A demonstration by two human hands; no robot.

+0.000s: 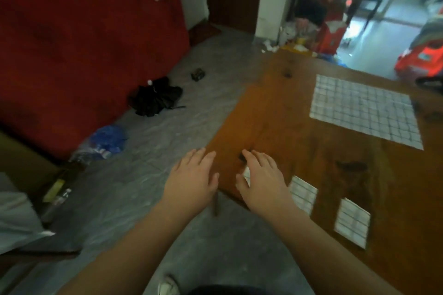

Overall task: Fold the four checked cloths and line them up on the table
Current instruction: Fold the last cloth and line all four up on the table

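- Across the far side of the wooden table (275, 122) an unfolded checked cloth (364, 112) lies flat. It is white with a thin dark grid and has fairly straight edges.
- Nearer the front edge two small folded rectangles in the same check sit side by side with bare wood between them: the middle folded cloth (303, 193) and the right folded cloth (352, 221).
- A third folded cloth (246, 175) shows only as a white sliver between the thumb and forefinger of the right hand (261, 179).
- The tabletop is brown wood with dark knots, and the floor (191, 112) beside it is grey.
- A tall red panel (84, 55) stands at the left. A black umbrella (155, 97) and a blue plastic bag (105, 143) lie below it, and a red toy car (422, 62) sits beyond the table.
- The right hand is spread flat over the third folded cloth with straight fingers, gripping nothing — whether it presses down cannot be told.
- The left hand (194, 179) is also flat and relaxed, just left of the right hand over the table's corner edge. It holds nothing and touches no cloth.
- The unfolded checked cloth lies well apart from both hands.
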